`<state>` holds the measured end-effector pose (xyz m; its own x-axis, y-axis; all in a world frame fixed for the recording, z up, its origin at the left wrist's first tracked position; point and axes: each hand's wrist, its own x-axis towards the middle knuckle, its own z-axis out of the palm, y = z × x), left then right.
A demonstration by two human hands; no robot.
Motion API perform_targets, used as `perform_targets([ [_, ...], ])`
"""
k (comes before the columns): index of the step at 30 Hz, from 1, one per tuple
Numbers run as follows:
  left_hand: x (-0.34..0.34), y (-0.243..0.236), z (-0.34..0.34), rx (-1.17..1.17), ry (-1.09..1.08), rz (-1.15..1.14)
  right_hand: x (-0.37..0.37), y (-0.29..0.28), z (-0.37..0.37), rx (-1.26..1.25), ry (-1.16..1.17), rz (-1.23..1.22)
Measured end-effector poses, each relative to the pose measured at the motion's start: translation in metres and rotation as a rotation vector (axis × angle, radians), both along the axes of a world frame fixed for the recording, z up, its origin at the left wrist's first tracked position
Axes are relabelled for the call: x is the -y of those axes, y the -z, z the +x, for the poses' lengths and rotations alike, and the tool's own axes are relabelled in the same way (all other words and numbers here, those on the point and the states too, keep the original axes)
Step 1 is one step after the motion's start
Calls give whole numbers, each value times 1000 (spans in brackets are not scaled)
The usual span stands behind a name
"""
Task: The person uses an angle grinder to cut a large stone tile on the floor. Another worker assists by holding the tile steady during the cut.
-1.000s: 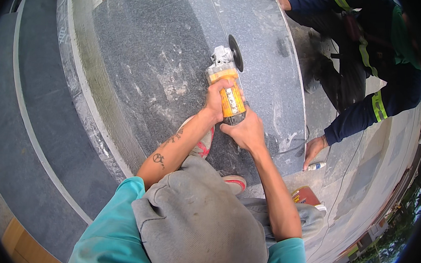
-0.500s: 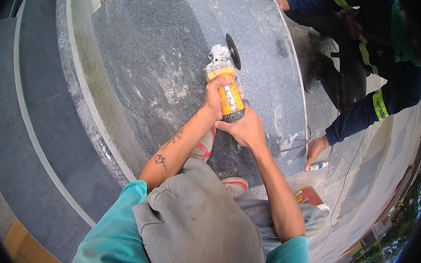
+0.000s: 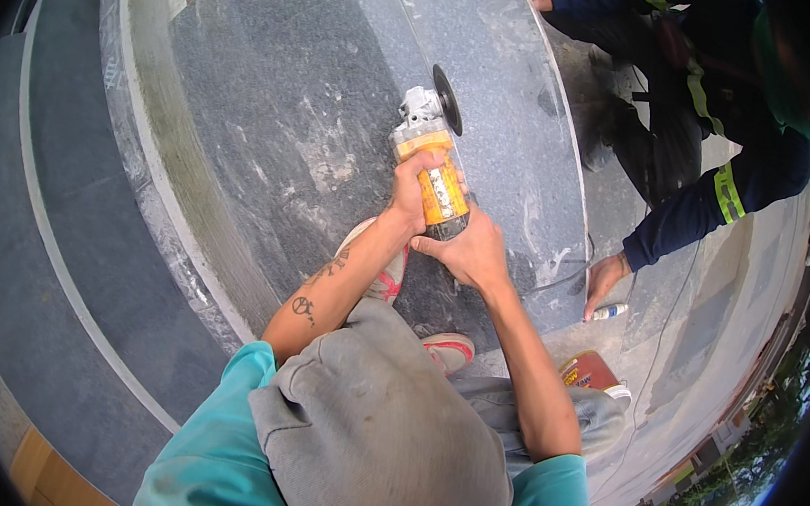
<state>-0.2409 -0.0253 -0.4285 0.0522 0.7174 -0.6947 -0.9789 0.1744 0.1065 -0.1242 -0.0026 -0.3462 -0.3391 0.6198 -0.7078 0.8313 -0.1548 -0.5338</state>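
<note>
Both my hands are closed around a yellow angle grinder point(image 3: 441, 187) with a dusty grey head and a dark disc point(image 3: 447, 99) at its far end. My left hand point(image 3: 411, 192) wraps the yellow body from the left side. Behind it, my right hand point(image 3: 474, 249) grips the black rear of the tool. The disc stands on edge on the right of the head, above or near a grey stone slab point(image 3: 503, 99); whether it touches the slab, I cannot tell. A thin joint line runs across the slab beyond the disc.
A co-worker in dark clothes with reflective bands crouches at the right; one hand point(image 3: 604, 280) is at the slab's edge beside a small white bottle point(image 3: 611, 312). A reddish-brown container point(image 3: 590, 370) stands near my right knee. A cable point(image 3: 661, 349) trails there. Steps point(image 3: 78, 180) lie left.
The view has shifted slightly, and my left shoe shows more beside my forearm. The grinder and both my hands keep nearly the same position and hold.
</note>
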Motion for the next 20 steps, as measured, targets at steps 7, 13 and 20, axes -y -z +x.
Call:
perform_targets([
  [7, 3, -4, 4, -42, 45, -32, 3, -4, 3, 27, 13, -12],
  [13, 7, -10, 8, -54, 45, -38, 5, -8, 8, 20, -8, -21],
  [20, 3, -1, 4, -32, 36, -4, -1, -7, 3, 9, -10, -25],
])
